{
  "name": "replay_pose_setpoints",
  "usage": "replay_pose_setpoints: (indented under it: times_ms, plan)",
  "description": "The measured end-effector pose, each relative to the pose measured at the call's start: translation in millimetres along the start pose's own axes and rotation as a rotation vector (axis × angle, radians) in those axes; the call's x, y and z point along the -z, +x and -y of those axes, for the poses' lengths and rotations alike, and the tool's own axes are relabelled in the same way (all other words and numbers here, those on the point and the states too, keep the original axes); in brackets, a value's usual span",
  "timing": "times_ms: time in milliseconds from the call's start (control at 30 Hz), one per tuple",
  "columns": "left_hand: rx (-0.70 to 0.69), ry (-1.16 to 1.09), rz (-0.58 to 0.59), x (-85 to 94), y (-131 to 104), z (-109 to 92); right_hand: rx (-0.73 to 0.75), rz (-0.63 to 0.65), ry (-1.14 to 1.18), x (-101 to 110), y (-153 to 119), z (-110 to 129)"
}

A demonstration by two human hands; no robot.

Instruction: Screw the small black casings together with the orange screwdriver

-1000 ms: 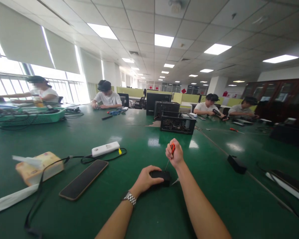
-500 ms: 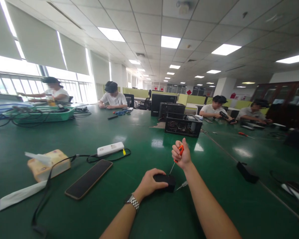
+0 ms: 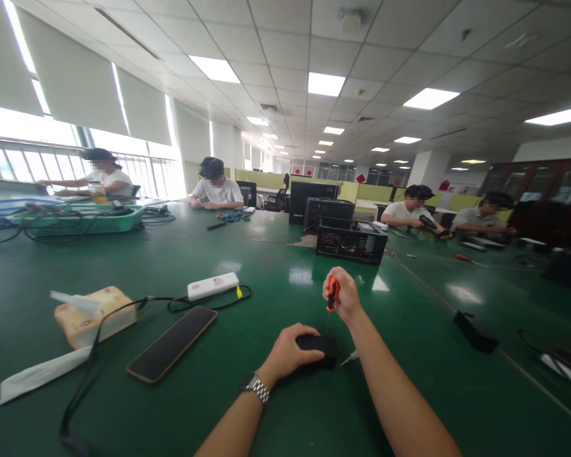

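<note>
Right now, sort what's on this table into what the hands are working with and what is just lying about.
In use:
- orange-and-black screwdriver, in the right hand
- small black box, held by the left hand

Lying about:
- phone
- tissue pack
- white power strip
- green basket
- open black computer case

- Your left hand [image 3: 288, 355] grips a black block [image 3: 330, 357] on the green table [image 3: 247, 406].
- Your right hand [image 3: 346, 295] holds an orange-and-black screwdriver [image 3: 333, 293] upright, its shaft meeting the block's top.
- A pointed tool [image 3: 349, 358] lies just beside the block, partly hidden by your right forearm.
- Toward the table's left side, you have a phone [image 3: 172, 344] near a tissue pack [image 3: 102, 317].
- Nearer its far edge stands an open computer case [image 3: 352, 242].
</note>
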State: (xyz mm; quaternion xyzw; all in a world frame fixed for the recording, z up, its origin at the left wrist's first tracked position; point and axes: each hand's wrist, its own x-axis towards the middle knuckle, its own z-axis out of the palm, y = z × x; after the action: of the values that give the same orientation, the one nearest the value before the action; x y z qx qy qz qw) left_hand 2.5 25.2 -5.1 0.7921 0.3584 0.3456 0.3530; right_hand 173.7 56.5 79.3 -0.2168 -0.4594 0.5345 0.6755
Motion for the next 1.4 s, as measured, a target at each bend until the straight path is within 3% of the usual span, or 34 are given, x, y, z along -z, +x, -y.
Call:
replay_pose_setpoints:
  times_ms: [200, 400, 667, 1133, 1400]
  plan:
    - [0.005, -0.023, 0.002, 0.1, -0.3, -1.6, -0.157, 0.136, -0.038, -16.9, 0.8, 2.9]
    - [-0.002, -0.029, 0.006, -0.5, -0.8, 0.5, -0.116, 0.163, -0.029, -27.0, -8.9, -0.5]
    - [-0.025, -0.024, 0.007, 0.0, 0.0, -1.1, -0.071, 0.215, 0.015, -10.2, -11.7, 7.0]
    - [-0.022, -0.016, 0.014, 0.0, -0.3, -2.4, -0.211, 0.28, 0.045, 5.0, -10.3, 17.9]
    - [-0.015, -0.002, 0.023, 2.0, -1.0, -4.1, -0.199, 0.199, 0.051, 10.3, -12.6, 21.3]
